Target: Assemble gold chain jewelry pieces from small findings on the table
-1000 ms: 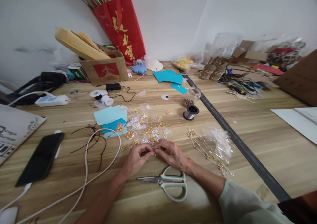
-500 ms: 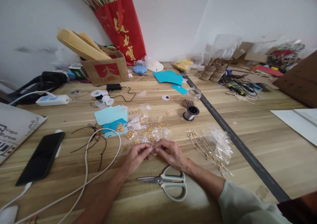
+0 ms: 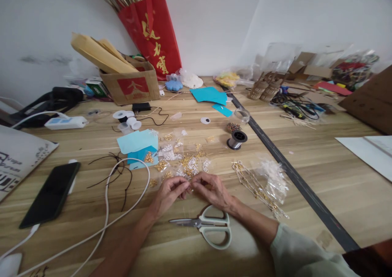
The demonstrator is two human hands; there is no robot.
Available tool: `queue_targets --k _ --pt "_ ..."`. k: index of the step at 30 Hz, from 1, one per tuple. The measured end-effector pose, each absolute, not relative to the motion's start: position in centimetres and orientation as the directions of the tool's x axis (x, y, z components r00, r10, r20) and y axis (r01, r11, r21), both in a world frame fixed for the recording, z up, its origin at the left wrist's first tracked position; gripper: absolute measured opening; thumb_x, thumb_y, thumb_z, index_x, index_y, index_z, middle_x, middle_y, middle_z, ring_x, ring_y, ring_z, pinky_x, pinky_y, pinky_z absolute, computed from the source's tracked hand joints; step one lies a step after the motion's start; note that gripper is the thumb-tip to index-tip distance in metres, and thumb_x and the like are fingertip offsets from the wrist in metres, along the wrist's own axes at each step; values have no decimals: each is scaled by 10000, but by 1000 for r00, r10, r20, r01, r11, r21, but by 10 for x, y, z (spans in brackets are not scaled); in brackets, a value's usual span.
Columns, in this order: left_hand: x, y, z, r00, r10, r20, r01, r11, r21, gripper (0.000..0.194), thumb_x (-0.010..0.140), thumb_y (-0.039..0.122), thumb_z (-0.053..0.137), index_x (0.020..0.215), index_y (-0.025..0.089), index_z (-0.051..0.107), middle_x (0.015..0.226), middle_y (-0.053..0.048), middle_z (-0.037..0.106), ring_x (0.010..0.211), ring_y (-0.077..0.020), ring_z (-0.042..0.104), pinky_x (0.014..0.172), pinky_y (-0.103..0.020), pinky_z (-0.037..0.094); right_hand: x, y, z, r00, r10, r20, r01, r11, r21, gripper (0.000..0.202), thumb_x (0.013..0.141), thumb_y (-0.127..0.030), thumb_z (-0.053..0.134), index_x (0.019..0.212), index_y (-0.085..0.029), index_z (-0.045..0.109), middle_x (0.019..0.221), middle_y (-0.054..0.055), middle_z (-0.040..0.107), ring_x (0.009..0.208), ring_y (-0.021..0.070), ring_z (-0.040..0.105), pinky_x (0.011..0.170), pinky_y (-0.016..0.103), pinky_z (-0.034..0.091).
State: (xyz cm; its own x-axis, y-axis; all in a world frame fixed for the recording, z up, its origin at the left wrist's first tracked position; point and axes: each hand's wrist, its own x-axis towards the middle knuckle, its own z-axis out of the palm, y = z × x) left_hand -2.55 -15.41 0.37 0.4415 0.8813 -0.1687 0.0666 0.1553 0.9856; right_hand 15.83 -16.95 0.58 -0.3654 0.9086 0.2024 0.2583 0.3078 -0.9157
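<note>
My left hand (image 3: 170, 193) and my right hand (image 3: 212, 190) meet fingertip to fingertip at the middle of the table. Both are pinched closed on something too small to make out. Just beyond them lie gold and silver beads (image 3: 191, 165) in loose piles, with silver pieces on a clear bag (image 3: 168, 152) behind. Scissors (image 3: 214, 228) with pale green handles rest nearer to me, blades pointing left. Right of my right hand are beaded chains (image 3: 251, 181) and a crumpled clear bag (image 3: 272, 177).
A wire spool (image 3: 237, 140) stands beyond the beads. On the left are blue cards (image 3: 137, 142), a white cable (image 3: 106, 203) and a phone (image 3: 50, 195). A cardboard box (image 3: 131, 85) and a red bag (image 3: 156, 36) stand at the back; a dark strip (image 3: 275, 154) crosses the table.
</note>
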Motion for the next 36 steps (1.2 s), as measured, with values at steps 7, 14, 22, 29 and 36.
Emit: queue_targets --k 7,14,22,29,36 --pt "-25 -153 4 443 882 -163 63 151 987 394 753 518 632 678 132 620 588 -13 625 517 -104 523 523 -218 447 159 -169 7 -361 908 212 231 307 -923 204 920 -312 503 841 -149 597 693 13 631 619 108 552 589 210 419" --pt "-28 -154 -6 423 892 -160 117 121 986 347 796 471 600 796 128 653 688 -52 696 564 -123 572 543 -228 455 162 -166 3 -321 922 216 263 306 -915 213 916 -332 503 831 -158 591 638 -18 544 573 94 471 540 198 377" --pt "-30 -153 -4 359 927 -107 192 38 981 273 801 390 584 852 135 667 631 -30 675 576 -139 605 559 -235 476 164 -165 -1 -286 922 262 283 343 -896 178 909 -289 493 827 -161 585 640 -17 536 575 97 473 543 199 385" --pt "-38 -149 0 340 933 -117 251 30 967 261 798 377 575 870 142 663 590 -9 638 562 -135 597 558 -234 470 166 -162 -4 -269 928 258 295 334 -895 180 906 -293 497 830 -157 587 626 -19 519 566 98 458 533 203 375" --pt "-43 -145 2 337 932 -136 239 55 970 275 794 391 590 878 140 663 590 -4 622 539 -119 558 536 -223 454 168 -161 -5 -258 940 222 288 294 -911 180 904 -290 494 840 -149 585 622 -25 492 565 94 433 522 203 348"
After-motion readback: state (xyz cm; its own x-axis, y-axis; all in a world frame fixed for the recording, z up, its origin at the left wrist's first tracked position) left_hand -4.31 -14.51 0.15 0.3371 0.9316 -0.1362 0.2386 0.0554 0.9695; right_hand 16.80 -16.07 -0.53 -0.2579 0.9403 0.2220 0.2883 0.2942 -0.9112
